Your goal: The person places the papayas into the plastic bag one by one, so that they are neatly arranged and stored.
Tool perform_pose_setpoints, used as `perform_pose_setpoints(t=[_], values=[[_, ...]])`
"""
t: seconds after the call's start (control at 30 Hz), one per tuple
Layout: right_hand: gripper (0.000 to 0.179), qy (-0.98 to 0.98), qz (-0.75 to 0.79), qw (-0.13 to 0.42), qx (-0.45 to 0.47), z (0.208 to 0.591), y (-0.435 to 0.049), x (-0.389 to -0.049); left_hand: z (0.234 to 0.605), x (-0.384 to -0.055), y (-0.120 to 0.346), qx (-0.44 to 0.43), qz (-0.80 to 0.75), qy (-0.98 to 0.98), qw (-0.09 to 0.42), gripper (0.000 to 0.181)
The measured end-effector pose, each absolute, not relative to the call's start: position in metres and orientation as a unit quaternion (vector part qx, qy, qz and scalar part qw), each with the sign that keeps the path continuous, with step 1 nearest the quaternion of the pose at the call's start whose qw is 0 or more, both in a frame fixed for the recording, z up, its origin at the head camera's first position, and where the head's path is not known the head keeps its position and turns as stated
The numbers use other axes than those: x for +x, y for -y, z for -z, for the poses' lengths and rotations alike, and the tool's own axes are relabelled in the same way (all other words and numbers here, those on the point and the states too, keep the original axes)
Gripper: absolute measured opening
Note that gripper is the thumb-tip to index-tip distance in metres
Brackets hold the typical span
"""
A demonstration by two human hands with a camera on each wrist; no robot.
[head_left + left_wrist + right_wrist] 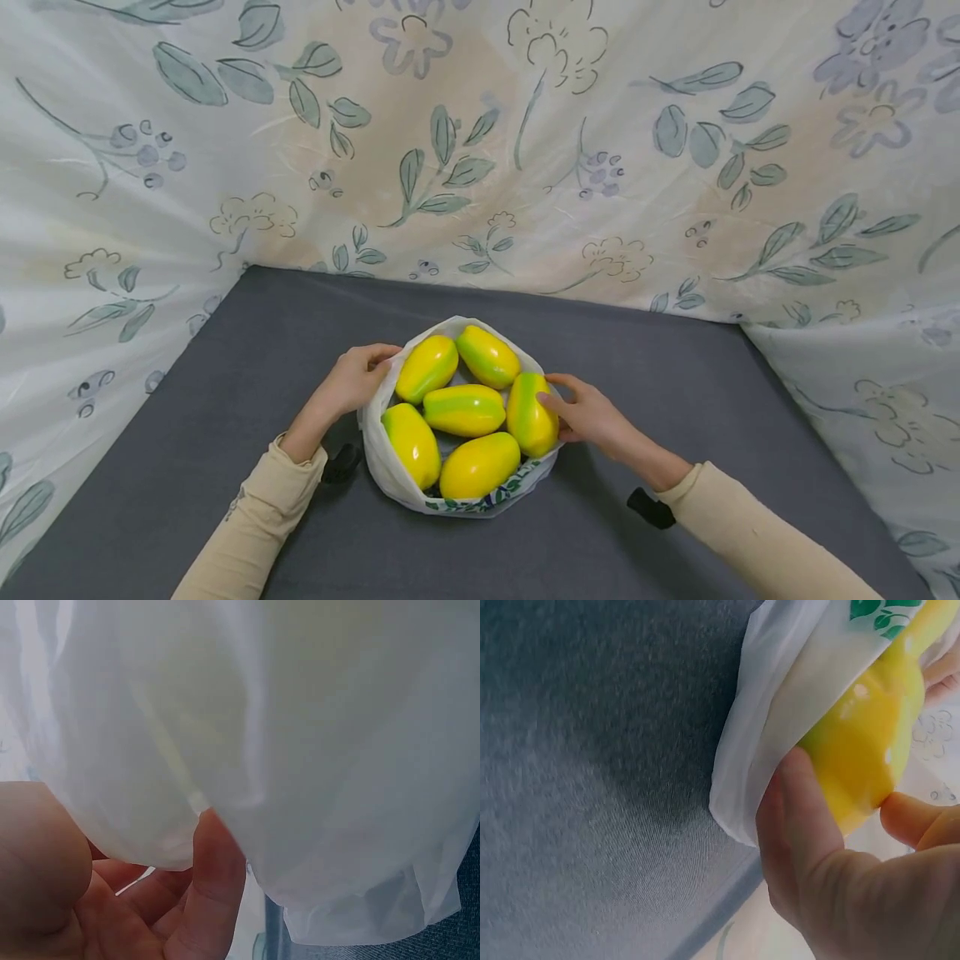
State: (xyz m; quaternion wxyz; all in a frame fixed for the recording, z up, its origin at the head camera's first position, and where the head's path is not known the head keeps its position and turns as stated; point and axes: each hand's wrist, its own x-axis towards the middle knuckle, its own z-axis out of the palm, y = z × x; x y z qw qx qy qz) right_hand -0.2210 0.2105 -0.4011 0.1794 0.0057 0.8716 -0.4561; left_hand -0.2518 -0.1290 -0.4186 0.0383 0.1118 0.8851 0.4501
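Several glossy yellow-green papayas (464,410) lie in a white bag (386,454) whose mouth is spread wide. My right hand (592,414) grips the rightmost papaya (531,417), which sits against the bag's right side. In the right wrist view, the thumb touches one face of that papaya (862,742), and the fingers are between it and the bag wall (742,772). On the opposite side, my left hand (356,379) pinches the bag's rim. The left wrist view is mostly filled by the translucent bag (337,787), with fingertips against its edge.
Dark grey cloth (652,358) covers the table beneath the bag. Floral curtains (480,150) hang behind and along both sides. Black wrist devices (650,508) sit below both wrists. Green leaf print (510,486) runs along the bag's near edge.
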Motion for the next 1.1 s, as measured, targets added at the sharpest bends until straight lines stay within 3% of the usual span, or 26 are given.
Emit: perform_pose_setpoints(t=[0.6, 0.97, 1.1], values=[[0.058, -0.848, 0.487, 0.207, 0.017, 0.401, -0.214, -0.23, 0.419, -0.25, 0.127, 0.111, -0.453, -0.884, 0.039, 0.033], [0.056, -0.911, 0.383, 0.152, -0.01, 0.395, -0.217, -0.23, 0.423, -0.249, 0.129, 0.099, -0.46, -0.882, 0.036, 0.034], [0.055, -0.931, 0.338, 0.133, -0.035, 0.397, -0.223, -0.233, 0.429, -0.251, 0.132, 0.066, -0.469, -0.881, 0.005, 0.037]])
